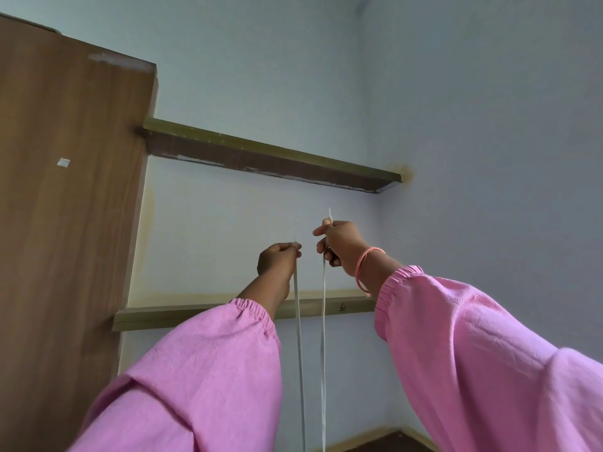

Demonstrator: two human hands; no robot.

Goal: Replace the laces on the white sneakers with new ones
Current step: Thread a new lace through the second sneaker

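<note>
Both my arms, in pink sleeves, reach up and forward toward the wall. My left hand (277, 258) pinches one end of a white shoelace (299, 337), its tip poking up above my fingers. My right hand (339, 244) grips the other strand of the white lace (323, 337) slightly higher, with its aglet sticking up past my thumb. The two strands hang straight down side by side and leave the view at the bottom edge. The white sneakers are out of view.
A brown wooden cupboard panel (65, 207) fills the left. Two wall shelves span the corner: an upper dark one (270, 158) and a lower pale one (156, 316). Pale blue walls meet at the right. A strip of dark floor (391, 443) shows at the bottom.
</note>
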